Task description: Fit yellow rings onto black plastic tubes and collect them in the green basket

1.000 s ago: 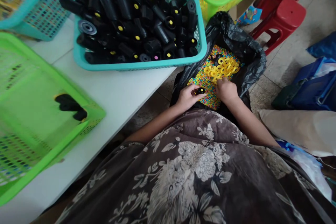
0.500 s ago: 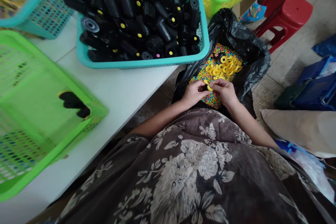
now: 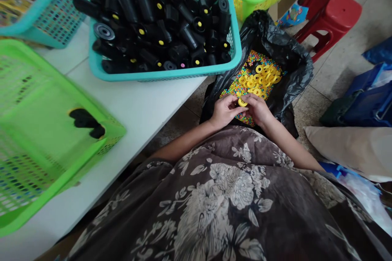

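Beyond the table edge (image 3: 162,117), hands (image 3: 224,112) (image 3: 257,110) hold a yellow ring (image 3: 242,102).

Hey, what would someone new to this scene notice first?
Probably the turquoise basket heaped with black parts on the white table, upper middle of the view. Next, the multicolored beads and pile of yellow rings in the black plastic bag beside the table. There, the left hand and right hand meet at one yellow ring.
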`<state>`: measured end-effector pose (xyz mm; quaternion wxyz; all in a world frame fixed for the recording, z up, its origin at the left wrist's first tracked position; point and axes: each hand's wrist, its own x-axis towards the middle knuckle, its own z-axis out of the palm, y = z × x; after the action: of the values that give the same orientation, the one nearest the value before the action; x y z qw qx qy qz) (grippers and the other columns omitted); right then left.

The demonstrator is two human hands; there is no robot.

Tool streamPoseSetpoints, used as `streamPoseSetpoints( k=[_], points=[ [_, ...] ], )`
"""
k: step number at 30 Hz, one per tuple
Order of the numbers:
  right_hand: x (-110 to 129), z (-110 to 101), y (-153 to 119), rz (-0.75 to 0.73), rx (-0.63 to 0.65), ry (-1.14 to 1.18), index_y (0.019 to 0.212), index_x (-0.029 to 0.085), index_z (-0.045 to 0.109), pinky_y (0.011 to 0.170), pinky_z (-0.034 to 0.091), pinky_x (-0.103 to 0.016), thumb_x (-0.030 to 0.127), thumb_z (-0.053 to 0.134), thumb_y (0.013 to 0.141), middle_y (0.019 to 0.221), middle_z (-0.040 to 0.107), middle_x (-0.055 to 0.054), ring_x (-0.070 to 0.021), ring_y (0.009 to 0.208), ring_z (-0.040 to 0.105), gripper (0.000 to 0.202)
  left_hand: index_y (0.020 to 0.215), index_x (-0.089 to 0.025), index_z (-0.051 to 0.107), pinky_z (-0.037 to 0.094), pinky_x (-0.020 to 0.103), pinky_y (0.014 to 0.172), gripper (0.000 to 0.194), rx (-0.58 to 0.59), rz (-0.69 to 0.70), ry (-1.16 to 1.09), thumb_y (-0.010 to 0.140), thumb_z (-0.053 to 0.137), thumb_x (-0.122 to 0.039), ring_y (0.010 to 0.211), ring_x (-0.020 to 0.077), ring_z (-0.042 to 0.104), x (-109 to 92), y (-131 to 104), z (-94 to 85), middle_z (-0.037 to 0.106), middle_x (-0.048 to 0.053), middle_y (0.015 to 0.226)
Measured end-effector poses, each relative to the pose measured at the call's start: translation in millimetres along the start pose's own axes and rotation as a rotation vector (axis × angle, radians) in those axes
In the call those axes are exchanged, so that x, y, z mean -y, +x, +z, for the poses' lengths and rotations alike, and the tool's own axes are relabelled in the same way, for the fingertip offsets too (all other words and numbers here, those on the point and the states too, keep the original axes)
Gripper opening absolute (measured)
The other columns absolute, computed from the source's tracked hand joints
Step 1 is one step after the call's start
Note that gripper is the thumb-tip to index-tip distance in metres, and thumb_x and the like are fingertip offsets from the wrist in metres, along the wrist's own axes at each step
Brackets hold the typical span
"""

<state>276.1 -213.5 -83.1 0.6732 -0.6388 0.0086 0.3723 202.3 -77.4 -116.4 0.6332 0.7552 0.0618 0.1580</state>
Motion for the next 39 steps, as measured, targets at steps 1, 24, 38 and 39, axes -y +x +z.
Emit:
streamPoseSetpoints(
  k=[1, 24, 38, 39],
  points=[
    [-1, 1, 0, -0.019, -0.015, 0.037, 0.075, 0.024, 0.059, 0.040, 0.034, -0.023, 0.052, 0.086, 0.057, 0.059, 0.061, 0.006, -0.0103, 0.045, 0.050, 0.043, 0.077, -0.018, 0.064, 0.043, 0.028, 0.066, 0.042, -0.007, 0.015, 0.000, 0.078, 0.087, -0.054, 0.068, 0.0132, 0.053, 0, -1, 0.1, 0.063, 0.000, 0.073],
    [-12, 7, 1, -0.087, -0.044, 0.025, 0.079, 0.026, 0.061, 0.037, 0.041, -0.026, 0.064, 0.088, 0.058, 0.056, 0.066, 0.004, -0.0196, 0.048, 0.066, 0.051, 0.074, -0.020, 0.055, 0.040, 0.028, 0.066, 0.035, -0.045, 0.138, 0.208, 0.081, 0.087, -0.035, 0.068, 0.0134, 0.052, 8, 8, -0.5, 0.056, -0.003, 0.073],
    [-18, 6, 5, -0.228, -0.129, -0.040, 0.078, 0.025, 0.064, 0.039, 0.043, -0.027, 0.072, 0.086, 0.062, 0.062, 0.061, 0.004, -0.0156, 0.051, 0.060, 0.054, 0.076, -0.022, 0.050, 0.042, 0.030, 0.066, 0.033, -0.046, 0.255, 0.374, 0.083, 0.082, -0.025, 0.073, 0.0167, 0.056, 11, 10, 1.8, 0.059, 0.000, 0.077],
    [-18, 6, 5, -0.267, -0.145, -0.064, 0.077, 0.025, 0.064, 0.040, 0.044, -0.027, 0.073, 0.086, 0.063, 0.065, 0.062, 0.003, -0.0147, 0.052, 0.059, 0.055, 0.075, -0.022, 0.050, 0.042, 0.030, 0.066, 0.034, -0.050, 0.256, 0.368, 0.083, 0.083, -0.026, 0.073, 0.0166, 0.056, 11, 10, 1.8, 0.059, 0.000, 0.077]
  ],
)
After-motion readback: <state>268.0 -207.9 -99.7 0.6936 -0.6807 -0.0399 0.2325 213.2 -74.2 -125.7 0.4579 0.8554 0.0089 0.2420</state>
